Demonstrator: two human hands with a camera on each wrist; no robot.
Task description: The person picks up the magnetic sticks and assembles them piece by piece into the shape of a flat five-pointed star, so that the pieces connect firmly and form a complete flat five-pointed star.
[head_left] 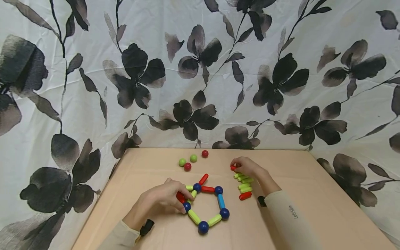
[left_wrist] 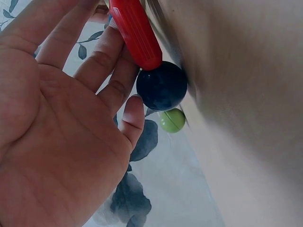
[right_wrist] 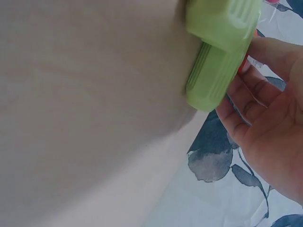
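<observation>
On the table a ring of short plastic rods and blue balls lies in front of me. My left hand (head_left: 164, 196) is at its left side, fingers curled about a red rod (left_wrist: 137, 35) that meets a blue ball (left_wrist: 162, 86); one fingertip is right at that ball. A light green rod (head_left: 194, 217) runs from the same ball to the near ball (head_left: 203, 227). My right hand (head_left: 248, 166) pinches another red rod (head_left: 233, 168) at the far end of a row of light green rods (head_left: 244, 185). In the right wrist view the hand partly hides this red rod behind a green rod (right_wrist: 208, 80).
Two green balls (head_left: 193, 158) and two red balls (head_left: 205, 153) lie near the table's back edge. A red rod (head_left: 245, 196) ends the row on the near side. A light blue rod (head_left: 221, 201) forms the ring's right side. Floral cloth (head_left: 187, 80) hangs behind the table.
</observation>
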